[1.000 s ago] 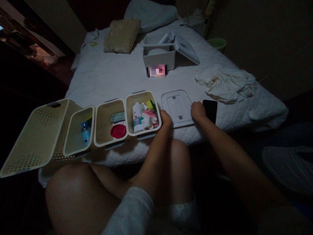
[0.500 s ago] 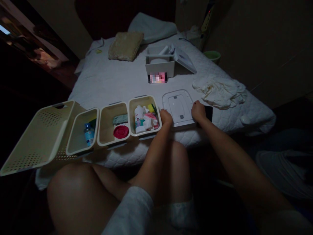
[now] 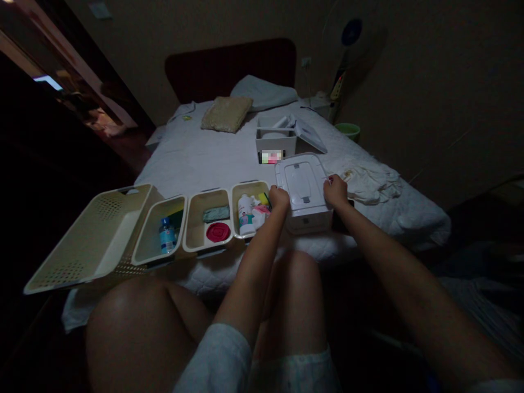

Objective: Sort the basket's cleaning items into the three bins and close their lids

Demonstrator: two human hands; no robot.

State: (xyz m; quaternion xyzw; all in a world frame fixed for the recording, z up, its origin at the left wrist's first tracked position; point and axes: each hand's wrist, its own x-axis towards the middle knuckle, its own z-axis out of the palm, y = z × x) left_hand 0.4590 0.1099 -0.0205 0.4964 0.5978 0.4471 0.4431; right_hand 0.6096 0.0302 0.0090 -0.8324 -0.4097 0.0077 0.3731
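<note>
A pale box (image 3: 309,222) with a clear-and-white lid (image 3: 297,183) sits near the bed's front edge. Its lid looks raised a little at this moment. My left hand (image 3: 279,197) is closed on the lid's left edge, beside the rightmost cream bin (image 3: 250,185). On the opposite edge, my right hand (image 3: 336,191) grips the lid with curled fingers. That bin holds a white bottle (image 3: 246,210), a yellow item (image 3: 263,198) and crumpled pink and white items, partly hidden by my left arm.
Left stand two more cream bins, holding a red coil (image 3: 218,232), a folded green cloth (image 3: 216,214) and a blue bottle (image 3: 167,237), then a perforated basket (image 3: 92,234). Behind are an open white box (image 3: 282,144), a phone (image 3: 272,157) and a cushion (image 3: 227,114). Crumpled white cloth (image 3: 370,185) lies right.
The lid has come up relative to the box and bins, with both hands on its sides, and more of the box's front shows. My view has tilted upward.
</note>
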